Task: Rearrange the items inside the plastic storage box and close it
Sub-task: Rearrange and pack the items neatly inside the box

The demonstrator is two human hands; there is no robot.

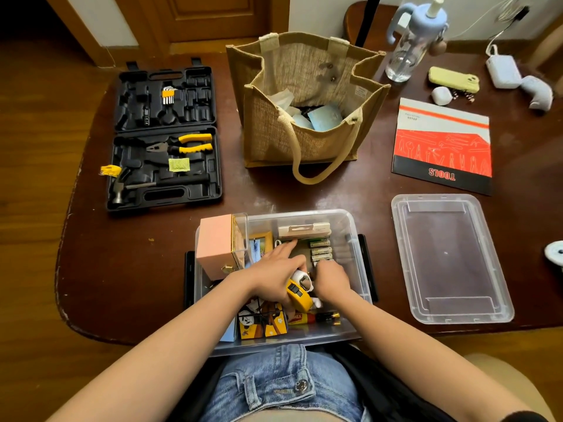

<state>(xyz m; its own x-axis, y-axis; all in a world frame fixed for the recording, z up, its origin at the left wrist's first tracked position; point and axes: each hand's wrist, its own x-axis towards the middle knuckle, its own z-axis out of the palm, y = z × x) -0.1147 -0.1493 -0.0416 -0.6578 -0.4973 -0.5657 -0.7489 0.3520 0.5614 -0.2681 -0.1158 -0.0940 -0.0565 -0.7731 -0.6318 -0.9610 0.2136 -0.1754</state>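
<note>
Near edge of the surface (377, 190): plastic storage box (350, 226), light and stiff. Left hand (274, 271) grips a yellow tape measure (300, 295) — dense, slick; right hand (330, 277) curled among batteries (320, 249), grip unclear. Lid (451, 260) beyond — lift by rim

A storage box (353, 239) sits at the near edge of the table (350, 190) with its lid (451, 257) lying to the right, a tool case (166, 135) behind to the left, a bag (304, 99) behind it and a booklet (441, 144) to the bag's right.
</note>
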